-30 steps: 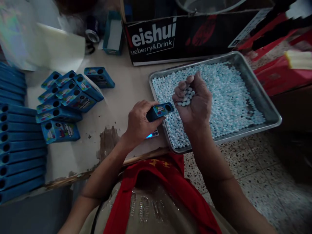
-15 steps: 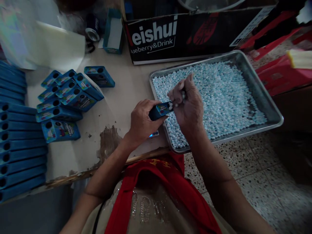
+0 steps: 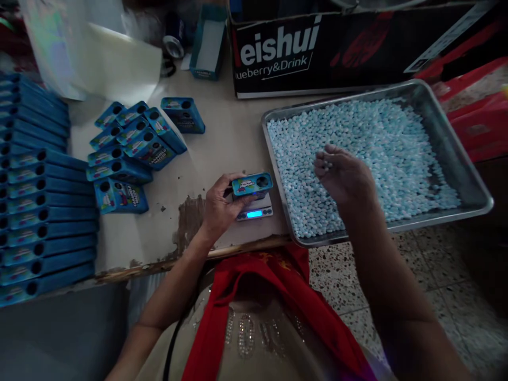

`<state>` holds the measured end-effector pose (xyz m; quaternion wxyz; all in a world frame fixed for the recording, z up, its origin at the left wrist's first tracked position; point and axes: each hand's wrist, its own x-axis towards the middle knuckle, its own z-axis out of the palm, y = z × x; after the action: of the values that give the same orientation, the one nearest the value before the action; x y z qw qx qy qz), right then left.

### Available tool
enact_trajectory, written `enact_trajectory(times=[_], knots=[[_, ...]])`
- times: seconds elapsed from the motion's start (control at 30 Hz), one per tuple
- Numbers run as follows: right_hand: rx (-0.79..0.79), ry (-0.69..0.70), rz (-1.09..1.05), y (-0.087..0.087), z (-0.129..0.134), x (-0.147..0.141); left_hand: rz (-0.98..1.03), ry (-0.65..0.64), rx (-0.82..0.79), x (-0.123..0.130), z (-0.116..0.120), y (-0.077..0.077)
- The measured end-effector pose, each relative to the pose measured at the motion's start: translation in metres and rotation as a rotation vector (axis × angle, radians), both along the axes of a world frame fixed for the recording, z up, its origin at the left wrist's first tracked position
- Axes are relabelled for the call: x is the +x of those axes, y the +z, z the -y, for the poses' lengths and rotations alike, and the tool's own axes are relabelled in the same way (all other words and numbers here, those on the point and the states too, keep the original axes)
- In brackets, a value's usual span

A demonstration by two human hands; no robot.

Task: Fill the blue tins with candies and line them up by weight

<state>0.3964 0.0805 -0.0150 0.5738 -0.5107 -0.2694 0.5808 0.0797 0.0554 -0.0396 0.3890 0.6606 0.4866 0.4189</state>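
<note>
My left hand point(image 3: 220, 207) is closed around a small blue candy box point(image 3: 251, 184), its dark round hole facing up. The box stands upright on or just above a small digital scale point(image 3: 266, 212) with a lit blue display; whether it touches the scale, I cannot tell. Over the metal tray point(image 3: 400, 224) my right hand point(image 3: 351, 182) is held palm up. Its curled fingers keep several small pale candies point(image 3: 327, 164) at their tips. Light blue and white candies point(image 3: 377, 143) of the same kind cover most of the tray.
Blue boxes stand in a loose group point(image 3: 137, 138) left of the scale, and a long stack of boxes point(image 3: 43, 227) lines the left side. A black carton point(image 3: 278, 79) stands behind the tray. An open teal box point(image 3: 208, 45) and a can point(image 3: 173, 39) are at the back.
The box has gone from tilted at the tray's edge to upright at the scale. My right hand has drawn away from the box's hole, rightward over the candies. The whole view has shifted slightly.
</note>
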Motion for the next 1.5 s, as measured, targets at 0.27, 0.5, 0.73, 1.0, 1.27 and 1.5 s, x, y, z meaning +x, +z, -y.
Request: enact_trajectory(times=[0.27,0.5,0.73,1.0,1.27,1.5], knots=[[-0.193,0.529,0.325,0.03,0.012,0.006,-0.054,-0.045,0.079,-0.024,0.007,-0.006],[-0.19,0.339,0.191,0.034,0.013,-0.005,-0.11,0.158,0.062,-0.077,0.026,0.001],[-0.224,0.374,0.233,0.052,0.025,-0.016,-0.096,0.226,0.09,-0.095,0.033,0.002],[-0.172,0.348,0.183,0.056,0.024,-0.022,-0.1,0.235,0.148,-0.099,0.034,-0.001],[-0.146,0.408,0.261,0.05,0.026,-0.024,-0.106,0.131,0.092,-0.088,0.036,-0.002],[-0.012,0.426,0.419,0.063,0.025,-0.028,-0.066,0.093,0.092,-0.045,0.029,-0.002]])
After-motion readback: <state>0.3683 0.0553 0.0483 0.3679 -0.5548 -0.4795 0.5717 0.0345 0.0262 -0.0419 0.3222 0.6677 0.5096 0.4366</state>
